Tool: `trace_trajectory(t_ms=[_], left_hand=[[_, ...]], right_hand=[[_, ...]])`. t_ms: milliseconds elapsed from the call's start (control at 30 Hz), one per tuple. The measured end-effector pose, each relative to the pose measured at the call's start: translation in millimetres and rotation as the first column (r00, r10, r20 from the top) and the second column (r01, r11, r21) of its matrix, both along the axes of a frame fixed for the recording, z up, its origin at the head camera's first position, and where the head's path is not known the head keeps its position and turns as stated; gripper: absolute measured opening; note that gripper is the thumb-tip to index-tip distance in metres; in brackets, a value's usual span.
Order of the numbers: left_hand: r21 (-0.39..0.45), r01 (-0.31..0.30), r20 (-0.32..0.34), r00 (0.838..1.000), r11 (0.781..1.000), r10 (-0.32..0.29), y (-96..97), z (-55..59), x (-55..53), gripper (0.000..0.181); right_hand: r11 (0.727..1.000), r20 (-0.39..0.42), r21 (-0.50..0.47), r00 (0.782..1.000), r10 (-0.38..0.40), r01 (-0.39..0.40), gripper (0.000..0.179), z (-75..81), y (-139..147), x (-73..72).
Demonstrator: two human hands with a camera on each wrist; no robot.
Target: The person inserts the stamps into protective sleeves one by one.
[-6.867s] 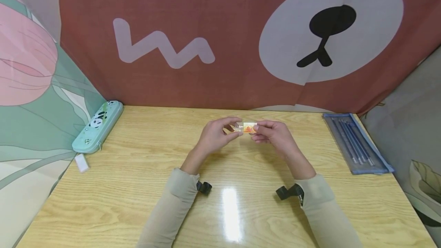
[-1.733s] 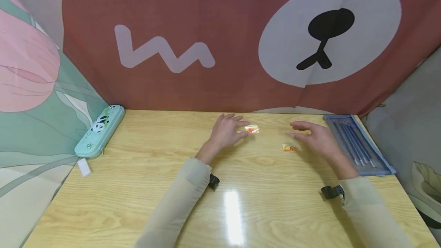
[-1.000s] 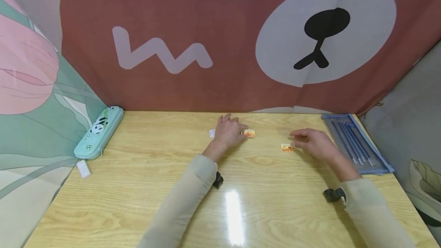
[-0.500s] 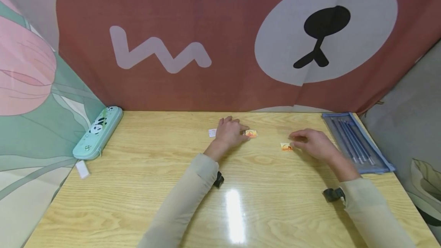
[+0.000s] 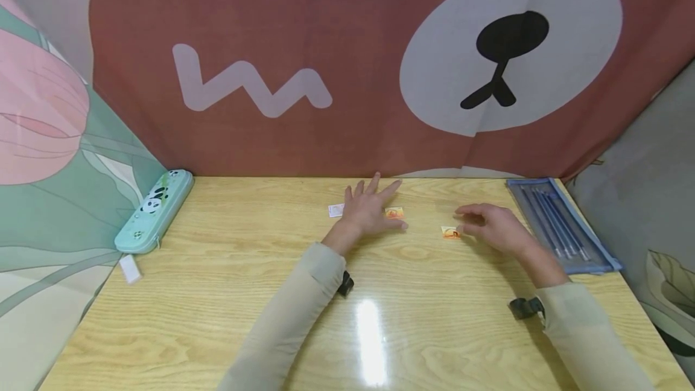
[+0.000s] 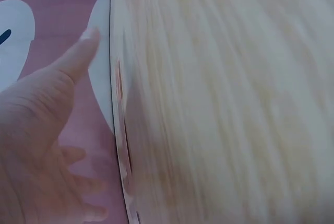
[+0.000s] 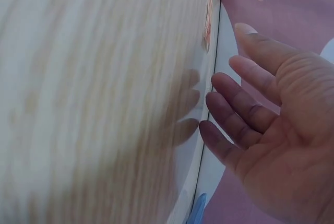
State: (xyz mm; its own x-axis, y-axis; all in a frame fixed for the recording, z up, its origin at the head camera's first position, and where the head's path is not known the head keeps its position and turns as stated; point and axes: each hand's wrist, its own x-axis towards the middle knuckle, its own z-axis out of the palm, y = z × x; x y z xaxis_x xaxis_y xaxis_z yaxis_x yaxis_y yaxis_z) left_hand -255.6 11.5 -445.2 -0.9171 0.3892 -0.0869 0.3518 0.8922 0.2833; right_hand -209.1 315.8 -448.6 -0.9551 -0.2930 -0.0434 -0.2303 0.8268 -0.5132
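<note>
In the head view my left hand (image 5: 365, 210) is spread wide over the table, fingers straight and holding nothing. By its thumb lies a small flat orange-and-yellow printed piece (image 5: 394, 213), partly hidden by the hand. A small whitish piece (image 5: 336, 210) shows on the other side of that hand. Further right, another small orange-and-yellow piece (image 5: 450, 233) lies flat, close to the fingertips of my right hand (image 5: 494, 226). That hand hovers with loosely bent fingers and nothing in them. The right wrist view shows an orange piece (image 7: 207, 23) beyond its thumb.
A mint panda-print pencil case (image 5: 154, 213) lies at the table's left edge, with a small white block (image 5: 130, 268) below it. At the right edge lies a blue mesh pouch (image 5: 561, 228) with several pencils. A printed cloth (image 5: 271, 143) hangs behind the table.
Earlier both hands held a small clear-wrapped, orange-labelled item; now separate pieces lie on the table. In the last half second my left fingers have spread away from the piece; the right hand stays put.
</note>
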Motion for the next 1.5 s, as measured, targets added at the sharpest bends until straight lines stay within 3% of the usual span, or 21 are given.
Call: trace_trajectory(t_ms=[200,633,1033,1233,1500], left_hand=[[0.013,0.025,-0.066,0.998,1.0,-0.024,17.2,-1.6,-2.0,0.087],[0.043,0.036,-0.109,0.994,0.998,-0.031,50.2,-4.4,-2.5,0.048],[0.058,0.018,-0.063,0.998,0.998,-0.014,72.5,0.3,-6.7,0.047],[0.083,0.051,-0.051,0.998,0.995,-0.047,83.5,-6.3,-7.2,0.045],[0.006,0.103,-0.089,0.991,0.995,-0.102,94.6,-9.7,-5.1,0.044]], right_hand=[[1.0,-0.018,0.026,1.0,0.014,-0.013,0.044,0.7,6.1,3.5],[1.0,0.001,-0.004,1.0,0.003,-0.003,0.042,-6.3,1.6,5.9],[0.999,-0.021,0.014,0.999,0.037,-0.036,0.035,-5.7,-3.0,-0.7],[0.998,-0.019,0.033,0.999,0.051,-0.05,0.035,-5.2,-6.9,-2.4],[0.997,-0.011,0.045,0.998,0.064,-0.064,0.035,-4.3,-8.7,-3.5]])
